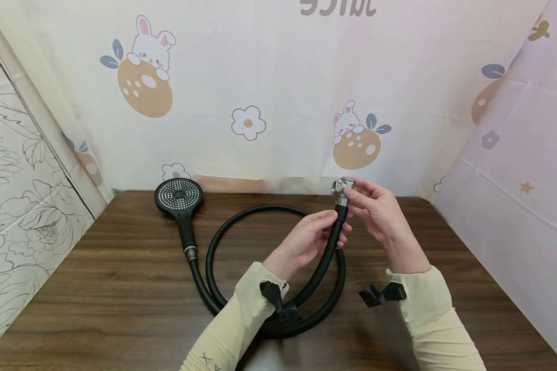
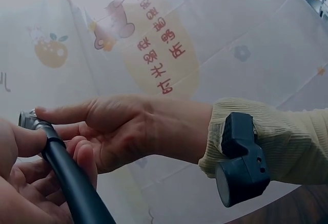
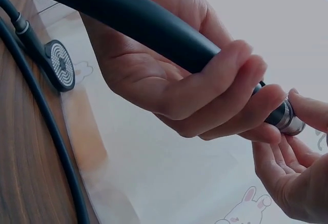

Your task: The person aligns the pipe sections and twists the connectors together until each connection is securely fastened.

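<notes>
Above the table, my left hand [image 1: 301, 242] has its fingers curled round a thick black shower hose [image 1: 326, 260], just below its end. A chrome fitting [image 1: 340, 188] with a round side opening sits on that end, tilted up. My right hand [image 1: 378, 211] pinches the fitting between thumb and fingers. In the right wrist view the fitting [image 3: 293, 125] is partly covered by fingertips. From the hose's other end comes the black handheld shower head [image 1: 178, 196], lying with its spray face up at the back left. How the fitting joins the hose is partly hidden.
The hose makes a wide loop on the dark wooden table [image 1: 120, 293], passing beneath both forearms. A printed curtain [image 1: 288, 103] hangs behind the table's back edge. Black wrist devices [image 1: 382, 294] are strapped to the cream sleeves.
</notes>
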`<state>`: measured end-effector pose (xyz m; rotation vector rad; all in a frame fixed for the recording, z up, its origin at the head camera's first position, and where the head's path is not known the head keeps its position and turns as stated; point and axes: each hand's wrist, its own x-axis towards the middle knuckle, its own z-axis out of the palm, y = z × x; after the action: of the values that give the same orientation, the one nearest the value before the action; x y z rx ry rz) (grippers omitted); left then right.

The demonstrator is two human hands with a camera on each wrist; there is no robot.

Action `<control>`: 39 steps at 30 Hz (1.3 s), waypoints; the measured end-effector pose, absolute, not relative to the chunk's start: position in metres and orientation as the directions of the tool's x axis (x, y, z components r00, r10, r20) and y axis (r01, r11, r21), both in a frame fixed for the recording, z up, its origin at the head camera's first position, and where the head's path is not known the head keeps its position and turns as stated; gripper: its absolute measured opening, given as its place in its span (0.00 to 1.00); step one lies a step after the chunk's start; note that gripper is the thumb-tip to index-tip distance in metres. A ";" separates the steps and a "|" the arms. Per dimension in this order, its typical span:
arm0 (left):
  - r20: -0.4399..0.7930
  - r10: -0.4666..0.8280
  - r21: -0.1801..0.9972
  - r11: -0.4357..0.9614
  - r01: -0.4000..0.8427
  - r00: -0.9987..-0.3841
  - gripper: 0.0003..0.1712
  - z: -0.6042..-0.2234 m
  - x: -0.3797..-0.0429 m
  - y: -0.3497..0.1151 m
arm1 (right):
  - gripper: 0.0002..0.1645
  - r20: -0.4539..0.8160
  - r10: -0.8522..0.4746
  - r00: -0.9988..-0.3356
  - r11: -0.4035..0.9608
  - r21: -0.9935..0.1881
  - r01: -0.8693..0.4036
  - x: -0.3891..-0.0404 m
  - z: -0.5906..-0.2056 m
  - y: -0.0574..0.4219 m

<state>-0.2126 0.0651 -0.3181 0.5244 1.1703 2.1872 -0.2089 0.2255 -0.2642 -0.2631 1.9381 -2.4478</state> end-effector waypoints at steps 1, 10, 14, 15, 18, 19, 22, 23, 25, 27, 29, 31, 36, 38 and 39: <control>0.061 0.665 0.845 -0.432 -0.317 -0.744 0.23 -0.318 -0.212 0.065 | 0.12 0.132 -0.104 -0.986 -0.231 -0.967 -0.105 -0.209 -0.264 0.225; 0.053 0.668 0.842 -0.430 -0.327 -0.742 0.24 -0.316 -0.212 0.065 | 0.11 0.183 -0.028 -0.983 -0.237 -0.956 -0.171 -0.205 -0.266 0.222; 0.062 0.675 0.846 -0.426 -0.320 -0.735 0.24 -0.316 -0.212 0.064 | 0.08 0.193 -0.034 -0.981 -0.233 -0.956 -0.180 -0.204 -0.266 0.222; 0.063 0.677 0.847 -0.425 -0.320 -0.733 0.24 -0.316 -0.212 0.064 | 0.08 0.195 -0.034 -0.980 -0.228 -0.957 -0.182 -0.204 -0.266 0.222; 0.063 0.676 0.851 -0.421 -0.315 -0.735 0.24 -0.315 -0.212 0.064 | 0.08 0.199 -0.023 -0.980 -0.213 -0.959 -0.189 -0.204 -0.266 0.222; 0.060 0.676 0.850 -0.421 -0.318 -0.734 0.24 -0.315 -0.212 0.064 | 0.09 0.201 -0.016 -0.980 -0.207 -0.959 -0.193 -0.204 -0.267 0.222; 0.050 0.675 0.849 -0.417 -0.324 -0.737 0.24 -0.315 -0.211 0.064 | 0.10 0.213 0.005 -0.977 -0.182 -0.960 -0.210 -0.204 -0.268 0.221; 0.048 0.673 0.849 -0.416 -0.324 -0.738 0.24 -0.315 -0.211 0.065 | 0.11 0.219 0.011 -0.976 -0.178 -0.960 -0.217 -0.203 -0.269 0.221; 0.041 0.670 0.848 -0.415 -0.329 -0.741 0.23 -0.315 -0.211 0.065 | 0.11 0.230 0.020 -0.973 -0.174 -0.958 -0.229 -0.203 -0.269 0.220; 0.042 0.665 0.849 -0.417 -0.325 -0.745 0.23 -0.315 -0.211 0.065 | 0.11 0.238 0.024 -0.971 -0.181 -0.954 -0.238 -0.203 -0.270 0.220; 0.046 0.660 0.851 -0.420 -0.316 -0.750 0.23 -0.314 -0.211 0.065 | 0.11 0.243 0.024 -0.970 -0.193 -0.951 -0.243 -0.203 -0.270 0.219; 0.043 0.653 0.852 -0.420 -0.314 -0.756 0.22 -0.314 -0.211 0.065 | 0.10 0.243 0.024 -0.970 -0.202 -0.949 -0.242 -0.203 -0.270 0.219; 0.021 0.625 0.854 -0.418 -0.311 -0.781 0.23 -0.312 -0.210 0.066 | 0.11 0.232 0.018 -0.972 -0.219 -0.948 -0.231 -0.204 -0.270 0.218; 0.012 0.613 0.851 -0.421 -0.313 -0.790 0.22 -0.312 -0.210 0.066 | 0.11 0.229 0.016 -0.973 -0.222 -0.948 -0.227 -0.204 -0.270 0.218; 0.007 0.610 0.848 -0.424 -0.318 -0.793 0.22 -0.312 -0.210 0.066 | 0.11 0.227 0.016 -0.974 -0.223 -0.949 -0.225 -0.204 -0.270 0.218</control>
<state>-0.2100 0.0662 -0.3123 0.4268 1.2286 2.2216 -0.2042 0.2177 -0.2704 -0.2792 2.0454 -2.5706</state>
